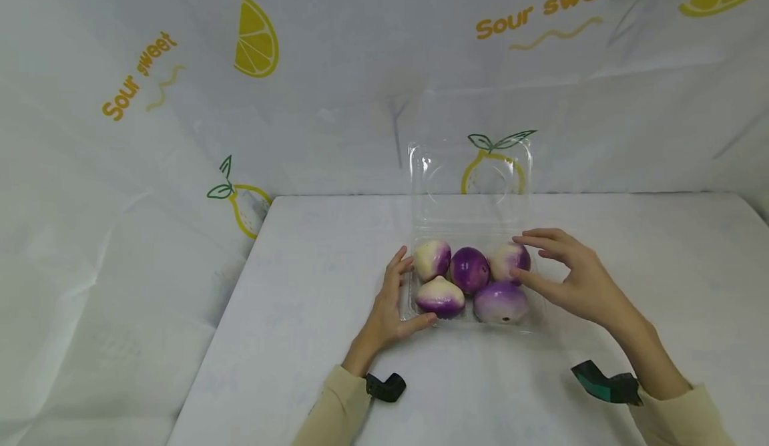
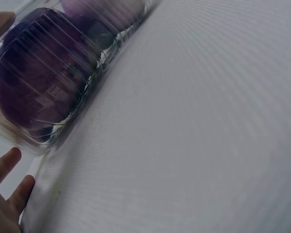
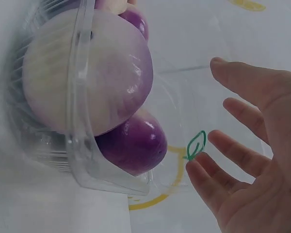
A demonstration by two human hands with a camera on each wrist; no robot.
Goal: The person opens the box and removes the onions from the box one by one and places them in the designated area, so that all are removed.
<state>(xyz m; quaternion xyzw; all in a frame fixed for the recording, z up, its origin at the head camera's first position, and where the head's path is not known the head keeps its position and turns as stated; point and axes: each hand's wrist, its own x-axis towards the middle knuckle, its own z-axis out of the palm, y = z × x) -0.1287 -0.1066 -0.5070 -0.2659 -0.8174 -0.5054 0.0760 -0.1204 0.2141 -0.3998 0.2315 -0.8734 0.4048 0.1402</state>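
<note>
A clear plastic clamshell box (image 1: 468, 324) stands on the table with its lid (image 1: 435, 182) raised at the back. Inside sit several purple-and-white turnips; a dark purple turnip (image 1: 470, 270) is in the middle of the back row and a paler turnip (image 3: 114, 68) at the right front. My left hand (image 1: 390, 309) is at the box's left side, fingers spread along it and thumb by the front left corner. Whether it touches the box is hard to tell. Above the right side hovers my right hand (image 1: 571, 276), fingers apart and holding nothing; in the right wrist view it is clear of the turnips.
The box rests on a white-covered table (image 1: 300, 286). Behind it hangs a white cloth (image 1: 360, 65) printed with lemons and lettering. A dark band (image 1: 384, 387) is on the left wrist, another band (image 1: 607, 386) on the right.
</note>
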